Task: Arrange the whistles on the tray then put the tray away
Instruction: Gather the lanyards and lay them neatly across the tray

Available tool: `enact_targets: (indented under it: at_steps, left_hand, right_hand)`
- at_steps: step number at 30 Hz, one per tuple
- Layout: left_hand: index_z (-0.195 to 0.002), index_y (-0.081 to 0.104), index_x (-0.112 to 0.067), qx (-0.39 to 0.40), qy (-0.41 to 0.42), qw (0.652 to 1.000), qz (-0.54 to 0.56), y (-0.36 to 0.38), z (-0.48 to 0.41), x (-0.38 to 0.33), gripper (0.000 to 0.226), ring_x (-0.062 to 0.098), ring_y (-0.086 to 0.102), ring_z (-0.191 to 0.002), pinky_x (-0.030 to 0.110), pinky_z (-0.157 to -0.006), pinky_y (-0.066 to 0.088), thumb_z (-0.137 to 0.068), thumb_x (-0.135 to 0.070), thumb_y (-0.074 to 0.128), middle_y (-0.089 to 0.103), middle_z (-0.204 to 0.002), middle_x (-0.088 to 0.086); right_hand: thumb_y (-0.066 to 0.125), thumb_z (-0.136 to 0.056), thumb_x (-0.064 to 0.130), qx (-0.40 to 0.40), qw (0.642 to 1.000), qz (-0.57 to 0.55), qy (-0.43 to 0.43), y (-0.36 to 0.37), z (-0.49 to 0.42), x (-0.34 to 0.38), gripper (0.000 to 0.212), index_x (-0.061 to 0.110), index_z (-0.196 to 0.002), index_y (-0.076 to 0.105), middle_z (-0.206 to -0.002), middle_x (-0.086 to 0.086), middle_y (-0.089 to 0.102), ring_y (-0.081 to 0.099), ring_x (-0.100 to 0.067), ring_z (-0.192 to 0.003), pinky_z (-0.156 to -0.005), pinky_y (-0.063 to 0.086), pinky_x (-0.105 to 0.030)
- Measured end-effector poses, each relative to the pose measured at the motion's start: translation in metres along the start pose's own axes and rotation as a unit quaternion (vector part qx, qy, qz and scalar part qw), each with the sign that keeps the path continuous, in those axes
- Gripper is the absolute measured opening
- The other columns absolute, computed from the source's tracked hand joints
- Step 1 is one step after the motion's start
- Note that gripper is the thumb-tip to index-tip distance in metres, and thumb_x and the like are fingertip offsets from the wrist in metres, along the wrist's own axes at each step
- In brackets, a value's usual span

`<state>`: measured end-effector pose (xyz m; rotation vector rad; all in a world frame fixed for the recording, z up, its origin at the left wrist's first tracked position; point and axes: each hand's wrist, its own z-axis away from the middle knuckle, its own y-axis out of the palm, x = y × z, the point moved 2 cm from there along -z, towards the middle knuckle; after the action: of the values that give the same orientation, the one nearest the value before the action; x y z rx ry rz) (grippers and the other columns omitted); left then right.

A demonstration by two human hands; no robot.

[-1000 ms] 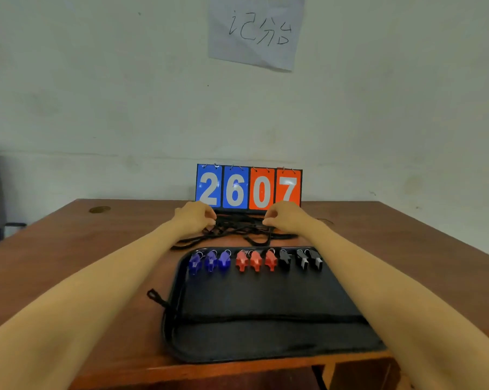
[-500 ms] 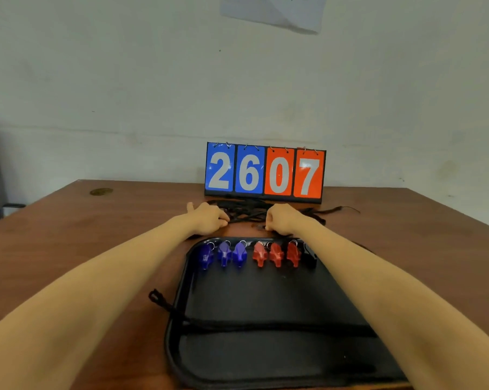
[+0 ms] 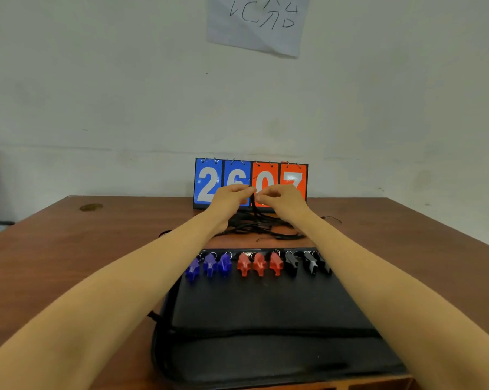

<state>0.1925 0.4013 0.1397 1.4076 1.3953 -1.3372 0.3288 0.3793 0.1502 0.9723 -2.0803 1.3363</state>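
From the head camera we see the left hand (image 3: 232, 197) and right hand (image 3: 279, 198) meet before the scoreboard (image 3: 208, 175), both pinching black cords (image 3: 254, 225) raised above the table (image 3: 83, 249). 9 whistles (image 3: 258, 264) (3 blue, 3 red, 3 black) line the tray's (image 3: 265, 305) far edge.

A single wide-angle camera, worn at head height, looks forward and slightly down along the brown wooden desk (image 3: 69, 263) toward the pale wall (image 3: 97, 94) on the far side. It sits close: both forearms enter from the near bottom corners. The left hand (image 3: 230, 197) and right hand (image 3: 279, 198) meet at mid-frame, pinching black cords (image 3: 254, 218). The black rectangular tray (image 3: 265, 305) fills the near centre, and the blue-and-orange flip scoreboard (image 3: 209, 175) stands at the far centre. The top edge crops a white handwritten paper sheet (image 3: 257, 23).
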Motion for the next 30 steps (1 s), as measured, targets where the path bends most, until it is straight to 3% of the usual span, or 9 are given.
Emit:
enact_targets:
  at_steps: [4,6,8,11,17,21,25,27,30]
  left_hand:
    - [-0.114,0.056,-0.009,0.007,0.046,0.992,-0.118,0.004,-0.003,-0.005,0.026,0.018,0.054,-0.111,0.029,-0.095,0.033,-0.097,-0.026,0.046,0.067,-0.111,0.009]
    - [-0.115,0.058,-0.009,0.019,0.076,0.977,-0.198,0.008,-0.003,-0.006,0.028,0.021,0.057,-0.101,0.03,-0.089,0.04,-0.096,-0.028,0.048,0.066,-0.105,0.008]
    - [-0.11,0.063,-0.013,0.03,0.105,0.96,-0.256,0.013,-0.004,-0.007,0.025,0.019,0.058,-0.094,0.033,-0.09,0.045,-0.095,-0.029,0.05,0.064,-0.094,0.002]
    - [-0.107,0.067,-0.019,0.021,0.125,0.943,-0.309,0.019,-0.005,-0.008,0.025,0.019,0.059,-0.101,0.047,-0.101,0.04,-0.093,-0.034,0.052,0.067,-0.096,0.0]
    - [-0.098,0.066,-0.02,0.008,0.131,0.897,-0.421,0.017,-0.005,-0.006,0.024,0.016,0.049,-0.085,0.038,-0.094,0.026,-0.095,-0.035,0.048,0.052,-0.068,-0.01]
    - [-0.101,0.067,-0.019,-0.061,0.112,0.898,-0.422,-0.005,-0.011,-0.002,0.026,0.016,0.049,-0.088,0.041,-0.102,0.024,-0.097,-0.03,0.044,0.058,-0.083,-0.007]
    - [-0.105,0.067,-0.019,-0.111,0.094,0.908,-0.393,-0.021,-0.015,-0.009,0.028,0.014,0.045,-0.085,0.038,-0.09,0.026,-0.098,-0.025,0.041,0.062,-0.089,-0.003]
    - [-0.107,0.067,-0.019,-0.131,0.087,0.909,-0.387,-0.027,-0.013,-0.014,0.028,0.015,0.045,-0.086,0.036,-0.084,0.024,-0.097,-0.024,0.041,0.068,-0.096,0.0]
    - [-0.108,0.066,-0.02,-0.134,0.084,0.897,-0.412,-0.038,-0.003,-0.017,0.028,0.02,0.053,-0.096,0.037,-0.091,0.025,-0.097,-0.024,0.04,0.068,-0.096,-0.001]
  right_hand:
    - [0.051,-0.094,0.013,-0.057,0.99,0.101,-0.079,-0.017,0.003,0.003,0.037,0.021,-0.129,0.054,-0.115,-0.005,0.062,0.05,-0.013,-0.09,-0.08,0.042,-0.025]
    - [0.051,-0.095,0.016,-0.05,0.971,0.195,-0.132,-0.022,0.003,0.003,0.041,0.024,-0.134,0.049,-0.125,-0.004,0.059,0.051,-0.021,-0.107,-0.091,0.043,-0.032]
    - [0.049,-0.096,0.025,-0.03,0.941,0.303,-0.149,-0.025,0.004,0.002,0.036,0.025,-0.132,0.053,-0.129,-0.004,0.059,0.048,-0.026,-0.12,-0.099,0.04,-0.041]
    - [0.047,-0.096,0.033,-0.029,0.922,0.356,-0.148,-0.028,0.005,-0.003,0.029,0.023,-0.115,0.067,-0.11,-0.002,0.068,0.053,-0.024,-0.108,-0.091,0.038,-0.038]
    - [0.053,-0.093,0.028,-0.114,0.974,0.186,-0.062,-0.051,0.006,-0.019,0.024,0.016,-0.102,0.072,-0.101,-0.002,0.072,0.063,-0.019,-0.093,-0.091,0.048,-0.04]
    - [0.055,-0.092,0.023,-0.187,0.98,0.07,0.011,-0.087,0.009,-0.033,0.023,0.01,-0.101,0.071,-0.102,-0.006,0.071,0.062,-0.019,-0.095,-0.09,0.048,-0.034]
    - [0.056,-0.091,0.02,-0.228,0.971,0.001,0.07,-0.112,0.013,-0.051,0.019,0.008,-0.092,0.072,-0.101,-0.006,0.071,0.06,-0.017,-0.093,-0.081,0.042,-0.027]
    - [0.057,-0.09,0.019,-0.235,0.968,-0.022,0.09,-0.118,0.018,-0.057,0.018,0.008,-0.09,0.072,-0.102,-0.008,0.071,0.059,-0.017,-0.094,-0.081,0.041,-0.027]
    - [0.058,-0.09,0.016,-0.217,0.97,-0.036,0.1,-0.123,0.029,-0.059,0.02,0.005,-0.098,0.072,-0.104,-0.01,0.071,0.058,-0.016,-0.096,-0.083,0.04,-0.025]
